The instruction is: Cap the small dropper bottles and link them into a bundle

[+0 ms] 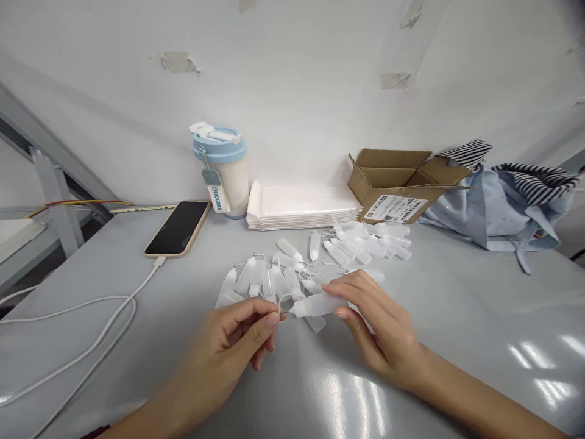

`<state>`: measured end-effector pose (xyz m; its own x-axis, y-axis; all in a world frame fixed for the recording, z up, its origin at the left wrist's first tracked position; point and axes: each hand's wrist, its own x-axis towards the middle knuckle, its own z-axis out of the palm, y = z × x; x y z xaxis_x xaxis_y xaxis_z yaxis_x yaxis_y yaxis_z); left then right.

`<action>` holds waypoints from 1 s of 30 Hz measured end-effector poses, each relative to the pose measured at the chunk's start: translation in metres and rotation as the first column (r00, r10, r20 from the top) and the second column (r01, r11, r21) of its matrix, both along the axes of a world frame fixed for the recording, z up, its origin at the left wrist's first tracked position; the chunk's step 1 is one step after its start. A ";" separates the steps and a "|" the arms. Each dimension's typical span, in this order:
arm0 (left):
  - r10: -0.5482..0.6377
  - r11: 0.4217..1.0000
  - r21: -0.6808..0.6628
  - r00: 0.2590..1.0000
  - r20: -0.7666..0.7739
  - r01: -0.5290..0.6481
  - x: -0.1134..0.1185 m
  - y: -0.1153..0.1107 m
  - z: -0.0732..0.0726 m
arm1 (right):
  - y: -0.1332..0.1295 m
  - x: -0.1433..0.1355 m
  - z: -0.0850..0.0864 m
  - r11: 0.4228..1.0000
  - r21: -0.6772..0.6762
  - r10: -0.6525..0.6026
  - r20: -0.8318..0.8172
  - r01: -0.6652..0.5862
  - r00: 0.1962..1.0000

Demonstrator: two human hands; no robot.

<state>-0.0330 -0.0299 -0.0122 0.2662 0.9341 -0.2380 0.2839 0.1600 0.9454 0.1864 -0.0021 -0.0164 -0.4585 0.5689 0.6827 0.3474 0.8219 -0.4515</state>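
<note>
My right hand (377, 332) is closed around a small translucent needle-tip squeeze bottle (320, 303), gripping its base end between thumb and fingers. The bottle lies sideways, its thin tip pointing left. At that tip, my left hand (242, 338) pinches the end of the bottle's white cap strap (284, 297) between thumb and forefinger; the small cap itself is hidden by the fingertips. Behind and below both hands, more squeeze bottles (245, 274) of the same kind lie in a loose heap. A second heap of squeeze bottles (354, 244) spreads farther back on the right.
On the grey table (457, 305) a phone (178, 228) lies left, with a white charging cable (132, 299). Along the wall stand a blue-lidded cup (235, 177), a stack of white padded envelopes (306, 207), an open cardboard box (397, 204) and a light blue fabric bag (498, 210).
</note>
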 end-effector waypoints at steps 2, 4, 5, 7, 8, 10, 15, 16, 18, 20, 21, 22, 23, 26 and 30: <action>0.001 1.000 0.002 1.000 0.002 -0.001 0.000 0.000 0.000 | 0.000 0.000 0.000 1.000 0.008 -0.003 -0.001 0.003 1.000; 0.005 1.000 0.003 1.000 0.004 -0.005 -0.001 0.000 -0.001 | 0.000 0.000 0.001 1.000 0.008 -0.009 0.003 0.009 1.000; 0.005 1.000 0.001 1.000 0.005 -0.005 -0.001 0.000 -0.001 | 0.000 0.000 0.001 1.000 0.006 -0.013 0.004 0.013 1.000; 0.009 1.000 -0.003 1.000 0.004 -0.009 -0.001 0.000 -0.001 | 0.000 0.001 0.001 1.000 0.006 -0.016 0.007 0.016 1.000; 0.011 1.000 -0.004 1.000 0.004 -0.011 -0.001 0.000 -0.001 | 0.001 0.001 0.000 1.000 0.006 -0.016 0.006 0.016 1.000; 0.011 1.000 -0.005 1.000 0.006 -0.011 -0.001 0.000 -0.001 | 0.001 0.001 0.000 1.000 0.007 -0.011 0.003 0.011 1.000; 0.006 1.000 -0.013 1.000 0.009 -0.006 0.000 0.001 -0.002 | 0.001 0.001 0.001 1.000 0.002 0.004 0.002 -0.004 1.000; 0.006 1.000 -0.008 1.000 0.010 -0.006 0.000 0.001 -0.001 | 0.001 0.001 0.001 1.000 0.003 0.004 0.001 -0.004 1.000; 0.009 1.000 -0.001 1.000 0.007 -0.009 0.001 0.001 -0.001 | 0.001 0.001 0.001 1.000 0.006 0.001 -0.001 -0.001 1.000; 0.007 1.000 0.003 1.000 0.003 -0.007 0.001 0.000 0.000 | 0.001 0.001 0.001 1.000 0.013 -0.006 0.004 0.006 1.000; 0.006 1.000 0.004 1.000 0.003 -0.006 0.001 0.000 0.000 | 0.001 0.001 0.001 1.000 0.019 -0.011 0.008 0.011 1.000; 0.004 1.000 0.001 1.000 0.004 -0.004 0.000 -0.001 0.001 | 0.001 0.001 0.001 1.000 0.024 -0.014 0.014 0.014 1.000; 0.003 1.000 -0.001 1.000 0.005 -0.003 0.000 -0.001 0.001 | 0.001 0.001 0.001 0.999 0.027 -0.018 0.019 0.018 1.000; 0.006 1.000 -0.008 1.000 0.000 -0.006 -0.001 -0.002 0.001 | 0.001 0.001 0.001 0.999 0.037 -0.022 0.026 0.021 0.999; 0.010 1.000 -0.012 1.000 0.008 -0.010 0.000 -0.001 0.001 | 0.001 0.001 0.001 0.999 0.048 -0.025 0.040 0.023 0.999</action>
<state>-0.0330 -0.0311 -0.0107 0.2584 0.9339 -0.2471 0.2742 0.1744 0.9457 0.1870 -0.0013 -0.0150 -0.4728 0.5477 0.6903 0.3845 0.8331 -0.3977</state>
